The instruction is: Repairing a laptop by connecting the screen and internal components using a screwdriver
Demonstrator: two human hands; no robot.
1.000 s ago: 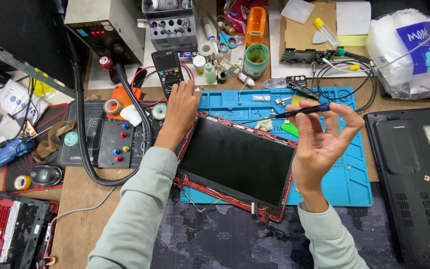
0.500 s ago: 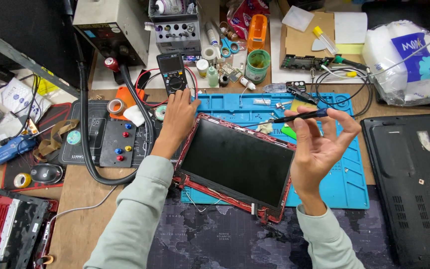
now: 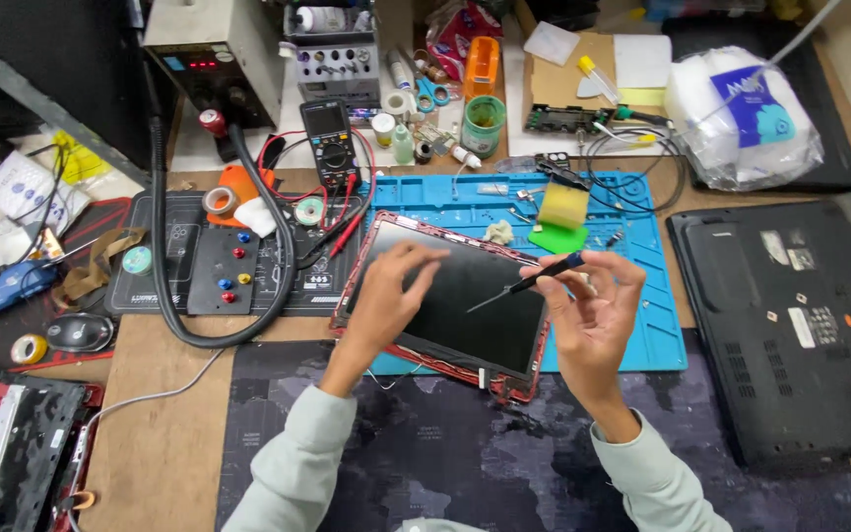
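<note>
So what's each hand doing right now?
Left hand: open, fingers resting on the screen, holding nothing.
Right hand: closed on a screwdriver.

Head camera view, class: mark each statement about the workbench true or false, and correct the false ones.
1. The right hand holds a screwdriver with its tip over the dark screen panel. True.
2. The left hand grips a pair of scissors. False: it rests on the screen panel and holds nothing.
3. The screen panel lies partly on a blue work mat. True.
4. A black laptop base lies to the left of the panel. False: it lies to the right.
5. A multimeter sits beyond the panel, with red leads attached. True.
6. The yellow sponge is in the right hand. False: it sits on the mat.
</note>
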